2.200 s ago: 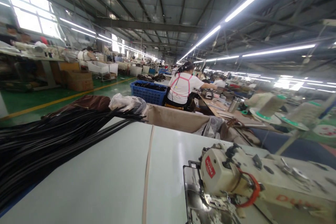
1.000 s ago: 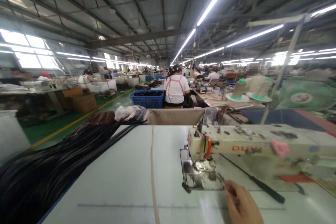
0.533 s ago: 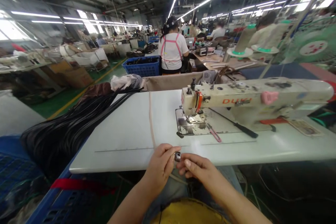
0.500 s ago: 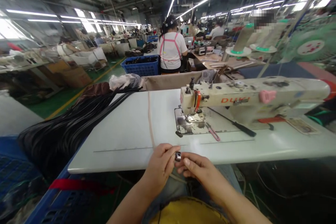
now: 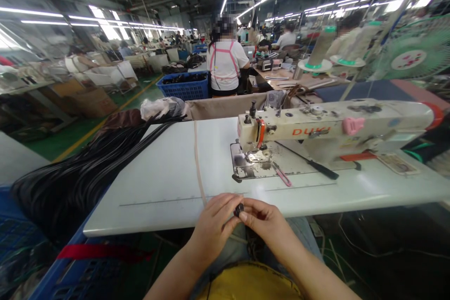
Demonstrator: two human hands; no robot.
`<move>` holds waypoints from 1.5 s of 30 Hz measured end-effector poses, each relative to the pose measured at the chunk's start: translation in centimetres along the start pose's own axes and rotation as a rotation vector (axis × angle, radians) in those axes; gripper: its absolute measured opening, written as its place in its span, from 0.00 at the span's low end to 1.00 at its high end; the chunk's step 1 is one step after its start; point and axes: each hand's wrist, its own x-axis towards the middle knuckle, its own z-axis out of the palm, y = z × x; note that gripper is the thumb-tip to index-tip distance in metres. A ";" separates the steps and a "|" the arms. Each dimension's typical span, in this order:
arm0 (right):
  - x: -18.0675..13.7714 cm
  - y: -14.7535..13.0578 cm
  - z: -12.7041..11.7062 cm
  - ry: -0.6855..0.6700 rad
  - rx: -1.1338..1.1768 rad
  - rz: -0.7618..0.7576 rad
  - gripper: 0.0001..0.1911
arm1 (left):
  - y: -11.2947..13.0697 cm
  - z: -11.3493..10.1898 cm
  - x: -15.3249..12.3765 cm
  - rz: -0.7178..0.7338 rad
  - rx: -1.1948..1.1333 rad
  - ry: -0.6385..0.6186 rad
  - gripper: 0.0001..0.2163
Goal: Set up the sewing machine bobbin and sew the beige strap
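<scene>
Both my hands meet just in front of the table's near edge, around a small, dark, round piece that looks like a bobbin case. The fingers of my left hand are bent against its left side. From the right, my right hand pinches it between thumb and fingers. Fingertips cover much of the piece. A thin beige strip lies across the white tabletop and runs down behind my left hand. Beyond my hands stands the sewing machine.
Pink-handled tweezers and a black-handled tool lie by the needle plate. Long black strips hang over the left side, above a blue crate. Thread cones and a green fan stand at right. A co-worker sits ahead.
The bobbin case has turned from a shiny face to a dark one. My right hand has closed in and now pinches it. The view has shifted slightly.
</scene>
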 end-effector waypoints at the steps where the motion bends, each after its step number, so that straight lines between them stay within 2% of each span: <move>1: 0.0 0.1 0.1 -0.008 0.004 0.003 0.29 | 0.0 0.1 0.0 0.010 0.007 0.016 0.20; 6: 0.0 0.3 0.0 -0.015 0.010 0.024 0.28 | -0.1 0.3 0.1 -0.004 -0.023 0.070 0.16; 11: 0.1 0.5 -0.2 0.027 -0.013 0.034 0.27 | -0.1 0.5 -0.1 -0.060 -0.065 0.075 0.17; 17: 0.2 0.7 -0.4 0.064 0.000 0.043 0.27 | -0.4 0.7 -0.7 -0.202 -0.221 0.105 0.20; 20: 0.2 0.7 -0.6 0.069 0.002 0.025 0.25 | -0.6 0.9 -1.0 -0.391 -0.433 0.088 0.19; 24: 0.3 0.5 -0.5 0.128 -0.005 -0.035 0.24 | -0.5 1.1 -1.0 -0.639 -0.896 0.067 0.16; 29: 0.4 0.4 -0.5 0.192 -0.015 -0.106 0.25 | 0.4 1.6 -0.6 -0.774 -1.210 0.113 0.14; 34: 0.2 0.1 -0.3 0.263 -0.008 -0.224 0.21 | 1.1 2.0 -0.2 -0.907 -1.471 0.163 0.16; 37: 0.0 -0.3 0.1 0.183 0.136 -0.247 0.18 | 1.3 2.0 0.0 -0.919 -1.508 0.159 0.15; 40: -0.1 -0.4 0.5 0.060 0.276 -0.191 0.16 | 1.4 1.8 0.2 -0.910 -1.545 0.179 0.15; 45: -0.3 -0.2 0.1 0.037 0.295 -0.166 0.16 | 1.2 1.4 0.1 -0.980 -1.615 0.301 0.16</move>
